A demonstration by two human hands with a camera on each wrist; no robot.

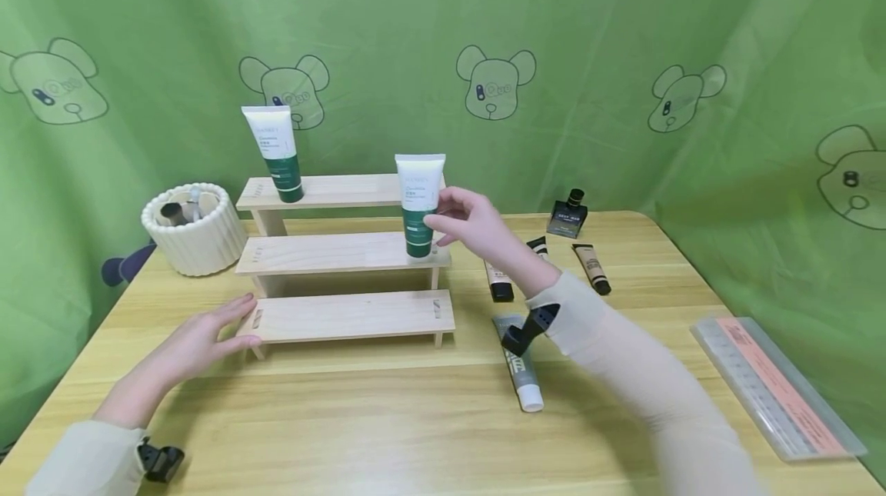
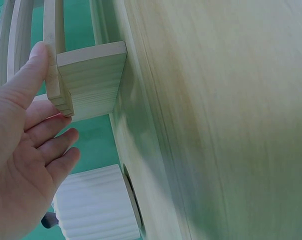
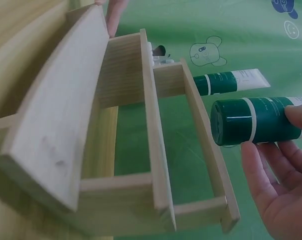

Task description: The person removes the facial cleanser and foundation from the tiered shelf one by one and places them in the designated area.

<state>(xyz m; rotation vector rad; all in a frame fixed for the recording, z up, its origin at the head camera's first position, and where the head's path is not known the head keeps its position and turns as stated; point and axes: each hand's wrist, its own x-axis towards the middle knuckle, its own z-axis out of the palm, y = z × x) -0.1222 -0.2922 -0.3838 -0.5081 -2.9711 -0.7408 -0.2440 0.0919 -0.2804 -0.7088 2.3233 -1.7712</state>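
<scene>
A wooden three-step riser (image 1: pixel 346 315) stands on the table. A white and green tube (image 1: pixel 419 204) stands cap-down at the right end of the middle step, and my right hand (image 1: pixel 443 225) grips its lower part. In the right wrist view the thumb and fingers (image 3: pixel 273 137) close round the green tube (image 3: pixel 241 122) near its cap. A second matching tube (image 1: pixel 274 150) stands on the left of the top step. My left hand (image 1: pixel 234 323) rests with straight fingers against the left end of the bottom step (image 2: pixel 91 80); its fingers (image 2: pixel 36 135) touch the wood.
A white ribbed cup (image 1: pixel 185 238) with brushes stands left of the riser. Right of the riser lie a black bottle (image 1: pixel 567 215), small beige tubes (image 1: pixel 591 269) and a grey tube (image 1: pixel 524 369). A clear ruler (image 1: pixel 771 384) lies near the right edge.
</scene>
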